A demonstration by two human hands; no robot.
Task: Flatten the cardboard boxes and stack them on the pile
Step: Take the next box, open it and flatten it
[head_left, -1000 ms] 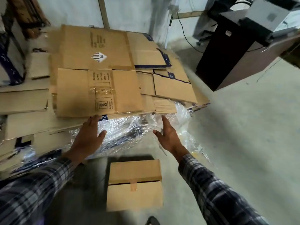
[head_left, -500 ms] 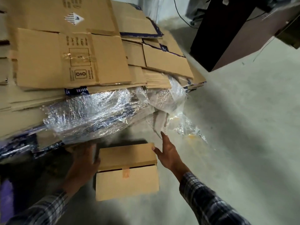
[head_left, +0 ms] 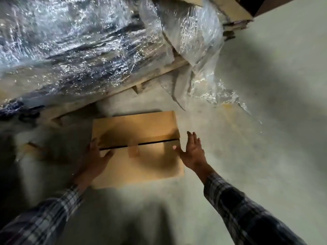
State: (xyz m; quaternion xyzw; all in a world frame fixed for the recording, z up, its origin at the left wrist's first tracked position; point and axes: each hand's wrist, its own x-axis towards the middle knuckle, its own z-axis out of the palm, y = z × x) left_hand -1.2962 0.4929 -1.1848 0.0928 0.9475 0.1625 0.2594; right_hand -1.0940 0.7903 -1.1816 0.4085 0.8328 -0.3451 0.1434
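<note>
A closed brown cardboard box (head_left: 141, 128) stands on the concrete floor, its two top flaps meeting at a dark seam with a scrap of tape in the middle. My left hand (head_left: 96, 156) lies against the box's left edge, thumb on the top flap and fingers down the side. My right hand (head_left: 192, 151) is at the right edge with fingers straight and spread, thumb tip touching the top. The pile of flattened cardboard (head_left: 231, 7) shows only at the upper right, above the plastic wrap.
A stack wrapped in crinkled clear plastic film (head_left: 79, 41) fills the upper left, resting on a wooden pallet (head_left: 155, 75). Loose film (head_left: 212, 85) trails onto the floor right of it. Bare concrete floor (head_left: 265, 121) stretches to the right.
The view has dropped down toward the floor box. Both hands came down from the pile's front edge to the box's left and right sides.
</note>
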